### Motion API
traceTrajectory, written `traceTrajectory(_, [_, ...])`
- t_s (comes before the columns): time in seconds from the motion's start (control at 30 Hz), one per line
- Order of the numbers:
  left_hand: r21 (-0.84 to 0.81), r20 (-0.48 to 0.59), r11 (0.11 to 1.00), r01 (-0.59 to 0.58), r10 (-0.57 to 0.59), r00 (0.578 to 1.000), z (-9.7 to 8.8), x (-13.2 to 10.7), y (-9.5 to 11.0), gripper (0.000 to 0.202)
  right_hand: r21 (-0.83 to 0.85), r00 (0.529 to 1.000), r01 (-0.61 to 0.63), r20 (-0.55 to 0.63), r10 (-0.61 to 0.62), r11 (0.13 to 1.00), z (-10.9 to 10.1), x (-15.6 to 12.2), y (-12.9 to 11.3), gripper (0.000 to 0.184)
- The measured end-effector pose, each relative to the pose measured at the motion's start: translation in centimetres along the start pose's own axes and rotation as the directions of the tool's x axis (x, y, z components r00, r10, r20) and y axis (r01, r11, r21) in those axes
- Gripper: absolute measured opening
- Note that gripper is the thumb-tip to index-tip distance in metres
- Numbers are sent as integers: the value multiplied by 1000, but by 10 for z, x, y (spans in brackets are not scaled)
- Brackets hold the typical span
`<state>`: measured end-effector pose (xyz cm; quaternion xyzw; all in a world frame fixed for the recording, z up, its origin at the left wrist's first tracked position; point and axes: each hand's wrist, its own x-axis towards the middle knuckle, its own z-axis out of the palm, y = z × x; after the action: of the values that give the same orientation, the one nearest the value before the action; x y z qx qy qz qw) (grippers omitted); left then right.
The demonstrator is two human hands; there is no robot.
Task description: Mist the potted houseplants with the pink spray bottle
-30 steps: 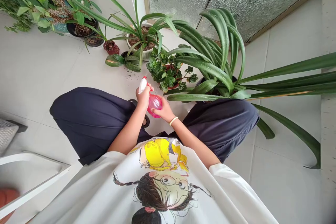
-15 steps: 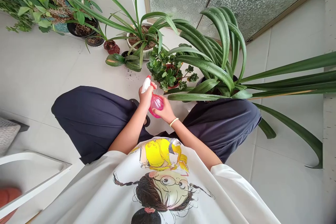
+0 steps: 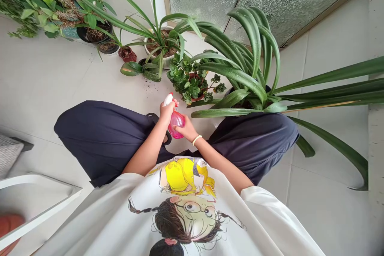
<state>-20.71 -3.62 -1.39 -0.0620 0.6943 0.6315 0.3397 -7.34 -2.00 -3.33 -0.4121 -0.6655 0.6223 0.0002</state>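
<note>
A pink spray bottle (image 3: pixel 177 125) with a white and red spray head is between my knees, held by both hands. My left hand (image 3: pixel 167 112) is closed round its neck, just under the spray head, with fingers near the red trigger. On the right of the round body, my right hand (image 3: pixel 187 129), with a pale yellow band at the wrist, is wrapped with the thumb across the front. Just beyond the spray head stands a small-leaved bushy plant (image 3: pixel 192 84) in a reddish pot. The bottle is apart from its leaves.
A large strap-leaved plant (image 3: pixel 255 72) spreads on the right, its leaves reaching over my knee. Ahead stands a white pot (image 3: pixel 165 62) with a long-leaved plant. Several more pots line the left back. Frosted glass panels (image 3: pixel 207 0) stand behind; a white bin-like container (image 3: pixel 39 192) is at lower left.
Both hands and the spray bottle have dropped slightly toward my body, a little away from the bushy plant. The grip looks the same.
</note>
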Motion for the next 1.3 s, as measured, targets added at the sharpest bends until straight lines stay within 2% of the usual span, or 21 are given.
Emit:
traceTrajectory(0.07, [-25,22,1000,5,-4,1000,-1,3,-5,15,-23,1000,-31,4,31,999,0,1,0,80])
traceTrajectory(0.17, [-27,-2,999,33,-33,999,-3,7,-12,12,-39,998,-63,27,64,997,0,2,2,81])
traceTrajectory(0.3, [-41,2,999,34,-34,999,-4,10,-16,12,-48,999,-48,8,48,998,-1,5,6,80])
traceTrajectory(0.4, [-42,59,999,16,-13,998,-5,11,-15,16,-73,1000,-16,-16,14,997,-2,6,6,81])
traceTrajectory(0.57, [-72,52,997,6,-2,999,-7,12,-14,9,-85,1000,12,20,-10,996,-6,6,2,81])
traceTrajectory(0.7, [-54,142,998,-25,32,989,-8,12,-12,18,-84,999,33,6,-32,996,-8,7,3,81])
traceTrajectory(0.8, [-74,202,997,-38,52,978,-7,11,-9,14,-81,998,59,-21,-61,995,-8,8,5,80])
traceTrajectory(1.0, [-72,125,997,-38,47,991,-4,4,-4,10,-50,999,46,-13,-47,998,-8,7,1,78])
traceTrajectory(1.13, [-56,191,998,-22,32,981,-4,3,-3,21,-80,999,37,-37,-40,996,-12,8,-2,80])
traceTrajectory(1.3, [-8,227,997,-79,78,971,-5,-4,2,9,-66,998,58,-18,-59,996,-6,5,1,76])
